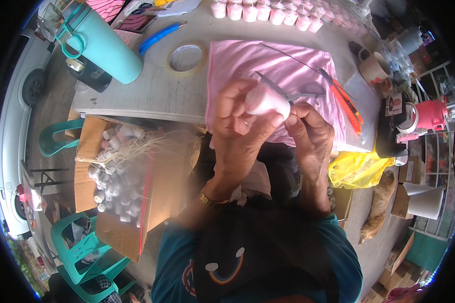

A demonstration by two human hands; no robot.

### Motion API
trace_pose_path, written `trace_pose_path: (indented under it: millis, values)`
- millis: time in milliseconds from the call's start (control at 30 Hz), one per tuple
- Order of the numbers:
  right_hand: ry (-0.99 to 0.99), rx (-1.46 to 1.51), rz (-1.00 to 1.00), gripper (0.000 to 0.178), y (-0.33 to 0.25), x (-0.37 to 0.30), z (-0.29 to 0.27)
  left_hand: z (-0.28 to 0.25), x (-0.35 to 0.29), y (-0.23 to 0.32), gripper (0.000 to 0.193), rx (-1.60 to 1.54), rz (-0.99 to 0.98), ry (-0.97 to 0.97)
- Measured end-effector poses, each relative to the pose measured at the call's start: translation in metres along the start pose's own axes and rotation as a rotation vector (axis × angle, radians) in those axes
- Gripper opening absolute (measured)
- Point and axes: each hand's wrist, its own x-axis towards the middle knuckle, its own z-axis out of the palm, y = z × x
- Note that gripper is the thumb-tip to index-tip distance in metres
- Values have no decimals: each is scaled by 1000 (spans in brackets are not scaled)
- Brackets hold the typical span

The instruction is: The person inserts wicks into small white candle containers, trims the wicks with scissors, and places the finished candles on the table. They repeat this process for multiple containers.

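My left hand (237, 121) is closed around a small white-and-pink candle (268, 101), held tilted above the table edge. At the candle's lower right end, my right hand (311, 129) has its thumb and fingers pinched together. What lies in that pinch is too small to make out. Just behind the candle, a pair of scissors (312, 91) lies with its blades apart on a folded pink cloth (232, 55). Right of the scissors, an orange-and-black tool (345, 103) rests along the cloth's edge, partly on it.
Rows of pink-and-white candles (263, 12) stand at the back. A tape roll (186, 58), a blue cutter (159, 38) and a teal tumbler (106, 45) sit at left, a mug (374, 65) at right. Below left, a carton (172, 194) holds white cylinders and strings. A cat (379, 209) lies at right.
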Motion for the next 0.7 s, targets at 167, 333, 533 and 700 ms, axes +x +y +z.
trace_pose_path:
  millis: [167,333,533,700]
  values:
    - [-30,56,66,13,-1,-1,-1,0,0,-3,54,40,21,-63]
    - [-23,93,86,12,0,-2,-1,-1,-1,-3,56,71,33,-49]
    - [-42,104,95,9,0,0,1,-5,1,-2,57,77,24,-49]
    - [-15,310,178,9,4,-1,4,-7,1,0,55,80,18,-28]
